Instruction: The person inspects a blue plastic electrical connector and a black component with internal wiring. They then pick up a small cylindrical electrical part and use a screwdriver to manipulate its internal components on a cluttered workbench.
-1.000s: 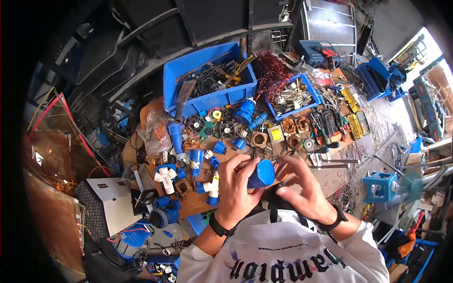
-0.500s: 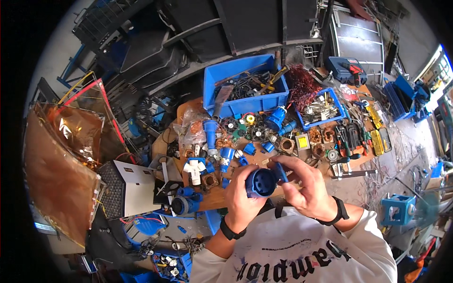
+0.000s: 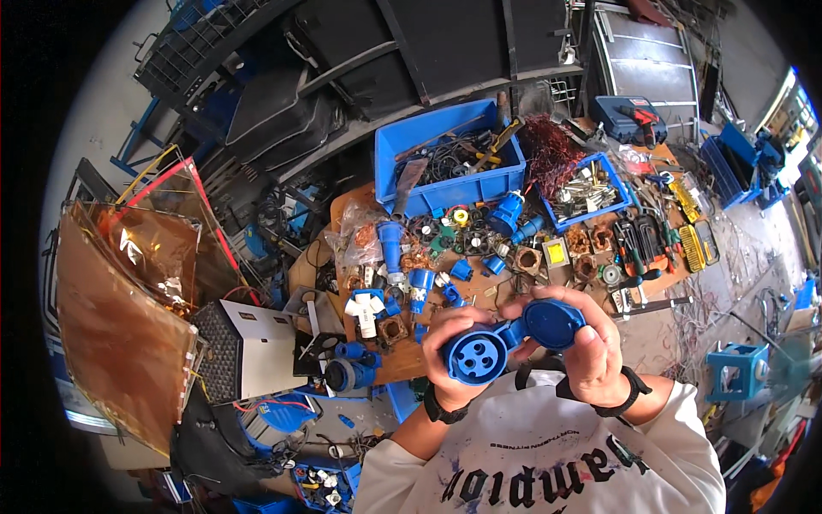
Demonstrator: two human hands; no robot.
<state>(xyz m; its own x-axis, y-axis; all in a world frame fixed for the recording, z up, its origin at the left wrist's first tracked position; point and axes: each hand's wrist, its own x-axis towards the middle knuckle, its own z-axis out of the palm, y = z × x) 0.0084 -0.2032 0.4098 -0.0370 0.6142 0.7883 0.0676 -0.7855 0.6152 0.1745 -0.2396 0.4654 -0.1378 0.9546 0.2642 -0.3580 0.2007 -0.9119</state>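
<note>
A round blue industrial socket with several holes in its face is gripped by my left hand. Its hinged round lid stands swung out to the right, inner side facing up. My right hand pinches that lid between thumb and fingers. Both hands are close to my chest, over the near edge of the wooden table. Just beyond them lie a blue connector with a worn white label and a white plastic piece.
A large blue crate of cables and tools stands at the table's back. Right of it sit a smaller blue tray of metal parts, tangled dark red wire and pliers. A grey-and-blue connector lies at the left edge.
The socket's face has tilted up toward me. My right hand has swung the lid outward to the right, so its round inner side now shows. The view has shifted slightly.
</note>
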